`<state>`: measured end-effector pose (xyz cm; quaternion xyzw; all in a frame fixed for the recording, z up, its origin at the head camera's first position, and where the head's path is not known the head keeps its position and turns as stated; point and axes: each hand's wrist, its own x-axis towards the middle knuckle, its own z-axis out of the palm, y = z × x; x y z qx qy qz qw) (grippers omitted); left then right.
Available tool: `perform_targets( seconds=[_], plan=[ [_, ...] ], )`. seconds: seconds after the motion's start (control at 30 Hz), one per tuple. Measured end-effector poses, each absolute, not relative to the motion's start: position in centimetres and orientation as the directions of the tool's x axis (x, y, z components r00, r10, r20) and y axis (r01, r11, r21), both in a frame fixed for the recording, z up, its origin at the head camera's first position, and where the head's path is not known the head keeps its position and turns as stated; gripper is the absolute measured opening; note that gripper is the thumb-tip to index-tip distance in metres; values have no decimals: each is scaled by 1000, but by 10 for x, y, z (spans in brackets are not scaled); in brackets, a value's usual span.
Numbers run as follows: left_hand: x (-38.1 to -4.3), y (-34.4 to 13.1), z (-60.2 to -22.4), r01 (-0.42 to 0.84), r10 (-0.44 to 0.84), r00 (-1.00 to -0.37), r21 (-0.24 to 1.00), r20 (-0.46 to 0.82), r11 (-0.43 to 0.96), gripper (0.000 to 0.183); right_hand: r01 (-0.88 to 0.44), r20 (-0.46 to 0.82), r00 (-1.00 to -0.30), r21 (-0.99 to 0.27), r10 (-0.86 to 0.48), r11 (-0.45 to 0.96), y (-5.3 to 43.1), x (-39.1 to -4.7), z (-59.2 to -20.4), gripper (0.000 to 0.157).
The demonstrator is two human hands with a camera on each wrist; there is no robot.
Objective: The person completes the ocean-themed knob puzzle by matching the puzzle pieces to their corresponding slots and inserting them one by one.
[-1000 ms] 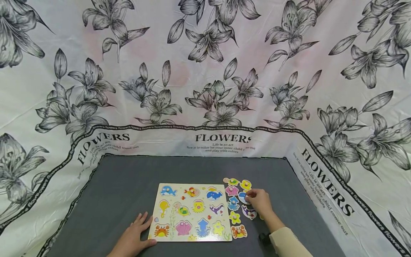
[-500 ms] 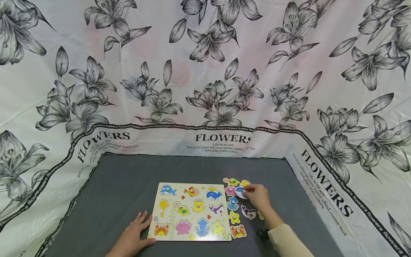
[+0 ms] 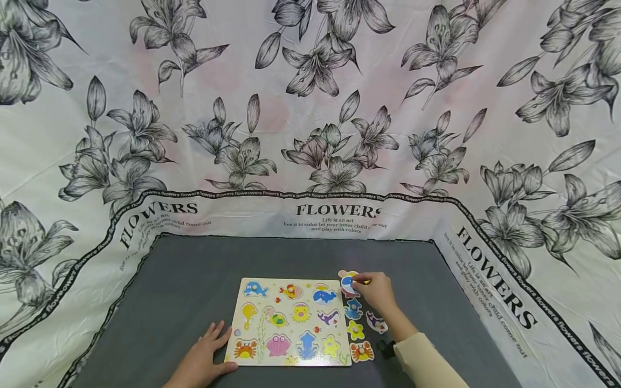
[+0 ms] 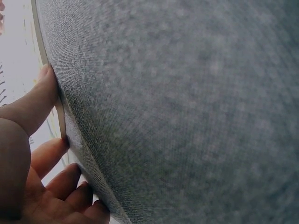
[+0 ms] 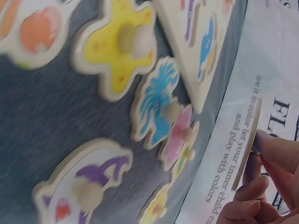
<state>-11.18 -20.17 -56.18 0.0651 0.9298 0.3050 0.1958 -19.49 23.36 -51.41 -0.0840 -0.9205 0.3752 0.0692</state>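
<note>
A wooden sea-animal puzzle board (image 3: 291, 335) lies on the dark table. My left hand (image 3: 202, 357) touches its near-left corner, thumb at the front edge and fingers spread along the left side. In the left wrist view, the thumb and index fingertip meet the board's thin edge (image 4: 61, 121). Just off the board's far-right corner, my right hand (image 3: 379, 293) pinches a blue-and-white puzzle piece (image 3: 347, 281). This piece (image 5: 247, 144) shows edge-on in the right wrist view, raised off the table. It hides most of the turtle and pink shell pieces in the head view.
Loose knobbed pieces lie right of the board: a blue squid (image 3: 353, 309), a yellow star (image 3: 356, 330), a crab (image 3: 361, 352) and a purple whale (image 3: 376, 321). A small black object (image 3: 386, 349) is near my right sleeve. Flower-printed cloth (image 3: 339, 218) borders the table's far edge.
My right hand has carried the blue-and-white piece left and away from me, from among the loose pieces towards the board's far-right corner. The left hand stays on the board.
</note>
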Motion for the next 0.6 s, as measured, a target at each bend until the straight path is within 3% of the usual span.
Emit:
perform_targets(
  seconds=[0.6],
  plan=[
    [-113, -202, -562, -14, 231, -912, 590, -338, 808, 99, -5, 42, -998, -770, 42, 638, 194, -212, -514, 10]
  ],
)
